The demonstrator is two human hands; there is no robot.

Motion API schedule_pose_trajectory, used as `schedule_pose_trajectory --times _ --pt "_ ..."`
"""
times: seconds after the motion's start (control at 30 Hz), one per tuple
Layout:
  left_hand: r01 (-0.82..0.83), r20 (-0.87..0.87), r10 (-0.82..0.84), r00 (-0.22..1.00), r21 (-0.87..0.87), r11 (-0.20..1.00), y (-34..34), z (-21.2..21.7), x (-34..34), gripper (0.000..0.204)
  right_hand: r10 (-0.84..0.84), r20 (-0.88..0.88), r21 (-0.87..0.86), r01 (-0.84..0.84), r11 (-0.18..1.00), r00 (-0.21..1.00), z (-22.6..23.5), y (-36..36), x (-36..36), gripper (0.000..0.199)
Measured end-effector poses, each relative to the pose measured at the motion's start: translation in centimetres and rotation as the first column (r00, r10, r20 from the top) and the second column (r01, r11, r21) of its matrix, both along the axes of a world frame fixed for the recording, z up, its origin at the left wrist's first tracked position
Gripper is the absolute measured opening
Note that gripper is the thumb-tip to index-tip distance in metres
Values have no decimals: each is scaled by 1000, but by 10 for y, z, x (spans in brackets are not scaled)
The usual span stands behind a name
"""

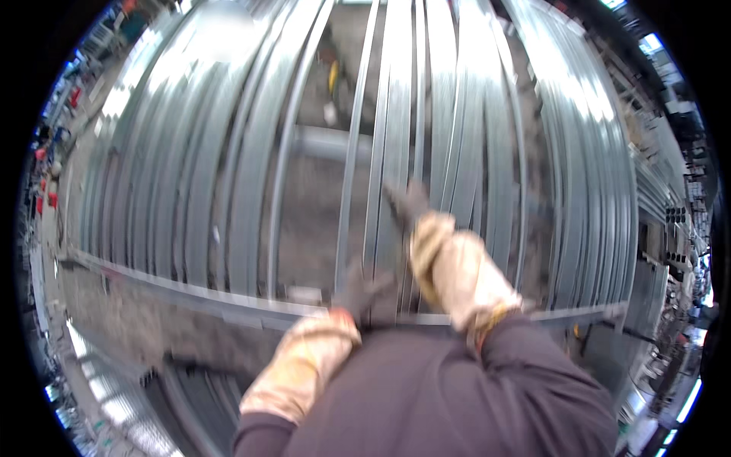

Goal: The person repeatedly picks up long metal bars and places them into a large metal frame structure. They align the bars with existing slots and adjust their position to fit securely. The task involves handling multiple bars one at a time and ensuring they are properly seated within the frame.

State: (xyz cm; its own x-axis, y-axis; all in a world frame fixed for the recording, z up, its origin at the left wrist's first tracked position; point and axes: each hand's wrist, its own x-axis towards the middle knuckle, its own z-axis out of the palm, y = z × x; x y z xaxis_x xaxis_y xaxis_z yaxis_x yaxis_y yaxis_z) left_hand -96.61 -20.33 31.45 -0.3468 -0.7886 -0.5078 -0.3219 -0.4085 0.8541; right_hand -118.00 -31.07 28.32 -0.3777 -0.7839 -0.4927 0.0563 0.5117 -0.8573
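Observation:
Long grey metal bars lie side by side, running away from me. Close to my body, my left hand [364, 295] in a dark glove is at the near end of a metal bar [373, 228], thumb and fingers apart. Farther along and to the right, my right hand [410, 206], also in a dark glove, reaches over a wider bar [394, 145]. Its fingers are spread and seem to touch the bar's surface. Blur hides the exact contact of both hands. Tan sleeve covers [461, 259] wrap both forearms.
A crosswise metal rail [205, 295] runs under the bars' near ends. Bars are packed closely at the left [167, 167] and right [590, 190]. Gaps between them show a brown floor and a pale crosspiece [327, 143]. More metal profiles [194, 396] lie low at left.

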Motion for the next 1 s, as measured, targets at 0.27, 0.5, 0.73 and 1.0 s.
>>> schedule_pose_trajectory --times 0.27,0.5,0.73,1.0 --pt "98 275 30 961 -440 892 21 39 75 47 -146 -304 27 162 986 941 -29 -21 18 71" --pt "54 279 136 951 -580 813 50 27 98 37 -172 -361 -55 164 985 917 -29 -23 32 60" --pt "-19 253 172 952 -511 859 56 26 107 35 -172 -356 -56 163 985 918 -33 -19 26 66" --pt "44 289 140 947 -550 834 54 15 110 35 -188 -501 -51 188 981 845 -48 -29 33 71"
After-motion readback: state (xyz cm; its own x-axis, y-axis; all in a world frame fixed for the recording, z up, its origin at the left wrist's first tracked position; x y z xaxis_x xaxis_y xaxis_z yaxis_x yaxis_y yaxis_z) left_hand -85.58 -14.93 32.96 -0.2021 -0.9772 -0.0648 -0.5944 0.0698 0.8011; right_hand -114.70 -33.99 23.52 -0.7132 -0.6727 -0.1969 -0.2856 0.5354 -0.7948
